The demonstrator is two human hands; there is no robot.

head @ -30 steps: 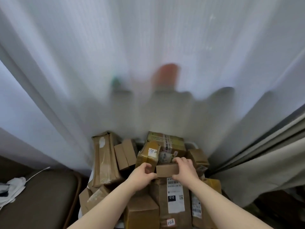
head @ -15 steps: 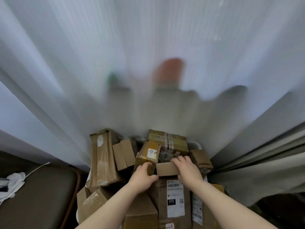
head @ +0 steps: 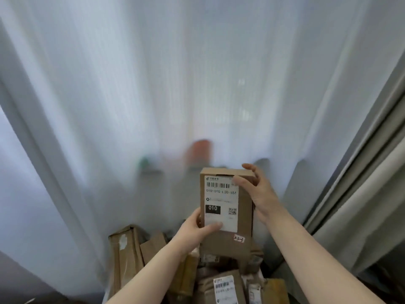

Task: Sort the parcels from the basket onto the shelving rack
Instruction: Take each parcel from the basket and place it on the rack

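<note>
Label check. The parcel, upright above the heap of parcels at 6 o'clock, is gripped by the left hand at its 7 o'clock edge and the right hand at 1 o'clock. Next, likely: carry to the unseen rack.

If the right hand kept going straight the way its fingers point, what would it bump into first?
The right hand grips the parcel at its top right corner, so that would travel with it. Beyond, the white curtain looks next in line, though how far off it hangs is unclear.
</note>
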